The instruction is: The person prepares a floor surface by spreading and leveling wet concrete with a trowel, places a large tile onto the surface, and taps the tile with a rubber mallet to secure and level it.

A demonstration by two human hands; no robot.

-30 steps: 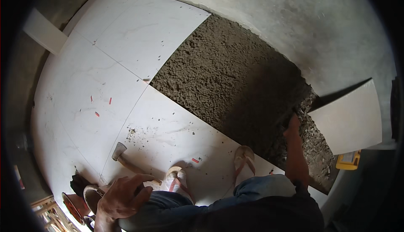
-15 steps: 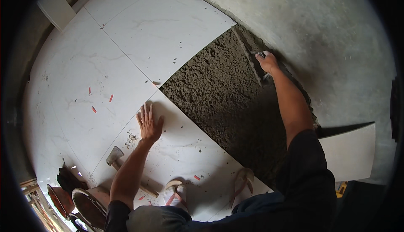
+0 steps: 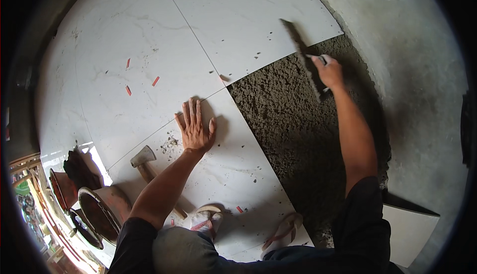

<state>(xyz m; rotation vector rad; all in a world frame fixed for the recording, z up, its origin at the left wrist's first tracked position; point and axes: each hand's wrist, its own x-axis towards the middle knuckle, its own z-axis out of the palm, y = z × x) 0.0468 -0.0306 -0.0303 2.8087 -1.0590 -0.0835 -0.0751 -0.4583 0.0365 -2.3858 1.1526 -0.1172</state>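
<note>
Trowel (image 3: 299, 45) swung from wall side of mortar (image 3: 278, 115) to far tile's edge

Since the previous frame the blade has left the strip beside the wall (image 3: 422, 50); its far end now lies across the edge of the far tile (image 3: 253, 18), its near end over the mortar. Left hand (image 3: 198, 135) holds about the same spot by the joint.

Step, as judged: levelling the mortar against the laid tiles. Surface by the blade looks coarse and pitted; the part nearer the body is in shadow, texture unclear. Next move probably calls for a flat, even draw back across the bed, with the far tile's edge as height guide. Risk: mortar smeared on the tile face.

Grip: right hand (image 3: 330, 73) closed round the trowel's handle, blade caked grey. Whether the blade touches the tile or hovers, cannot tell. Left hand holds nothing, fingers spread, palm down on the near tile (image 3: 243, 172), apparently bracing. Loose tile (image 3: 410, 234) at lower right, untouched
</note>
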